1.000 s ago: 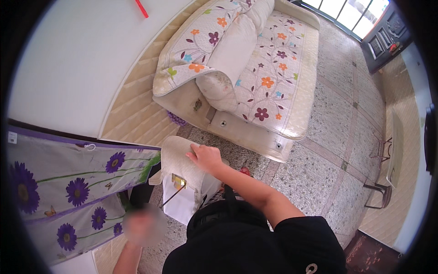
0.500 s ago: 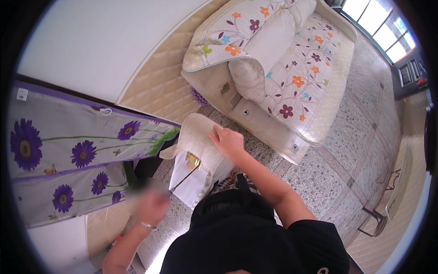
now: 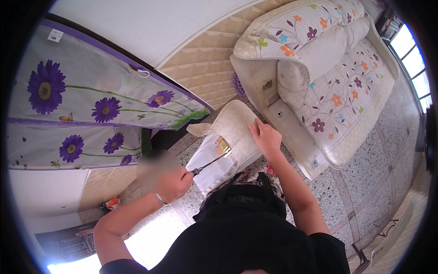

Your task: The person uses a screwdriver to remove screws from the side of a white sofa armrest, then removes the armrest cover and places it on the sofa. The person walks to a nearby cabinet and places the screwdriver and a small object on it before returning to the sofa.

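A cream padded panel (image 3: 235, 125) with a white underside leans in front of me, tilted toward the sofa. A gold metal bracket (image 3: 223, 145) sits on it. My left hand (image 3: 175, 181) grips a screwdriver (image 3: 207, 165) whose tip points at the bracket. My right hand (image 3: 265, 136) presses flat on the panel's right edge, fingers spread.
A sofa (image 3: 319, 77) with floral cushions stands to the right, its base close to the panel. A curtain with purple flowers (image 3: 86, 105) hangs at the left, beside a quilted beige wall panel (image 3: 207, 68). Speckled stone floor (image 3: 365, 160) lies all around.
My left hand has come up from below with the screwdriver and brought its tip to the gold bracket. The view has swung left, and my right hand stays on the panel.
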The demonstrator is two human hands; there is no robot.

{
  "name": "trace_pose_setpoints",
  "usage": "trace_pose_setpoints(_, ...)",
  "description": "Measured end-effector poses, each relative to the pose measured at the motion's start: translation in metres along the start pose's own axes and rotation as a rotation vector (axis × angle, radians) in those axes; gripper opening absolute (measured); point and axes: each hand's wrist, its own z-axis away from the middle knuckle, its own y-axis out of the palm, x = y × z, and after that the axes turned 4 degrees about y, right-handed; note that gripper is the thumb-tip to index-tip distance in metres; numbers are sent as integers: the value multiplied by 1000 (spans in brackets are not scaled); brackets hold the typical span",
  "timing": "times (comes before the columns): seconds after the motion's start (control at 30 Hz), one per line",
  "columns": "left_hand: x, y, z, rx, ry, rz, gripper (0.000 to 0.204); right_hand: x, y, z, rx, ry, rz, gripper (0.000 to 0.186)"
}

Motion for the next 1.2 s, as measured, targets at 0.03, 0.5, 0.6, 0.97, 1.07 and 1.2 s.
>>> trace_pose_setpoints(0.03,-9,-12,-11,-7,-146,151,16,-2,-3,1,-5,5,2,41)
trace_pose_setpoints(0.5,6,-4,-4,-141,342,-182,24,-9,-4,2,5,90,-96,40)
trace_pose_setpoints(0.6,28,19,-5,-292,163,183,19,-9,0,0,-33,100,-104,39)
trace_pose_setpoints(0.97,-22,-36,-35,-224,149,45,26,-10,2,-6,2,80,-128,39)
trace_pose_setpoints(1.07,11,5,0,-128,194,-54,26,-1,-1,-5,-15,65,-141,39)
trace_pose_setpoints(1.2,-6,3,-10,-225,-125,259,22,-10,2,-5,-63,87,-66,39)
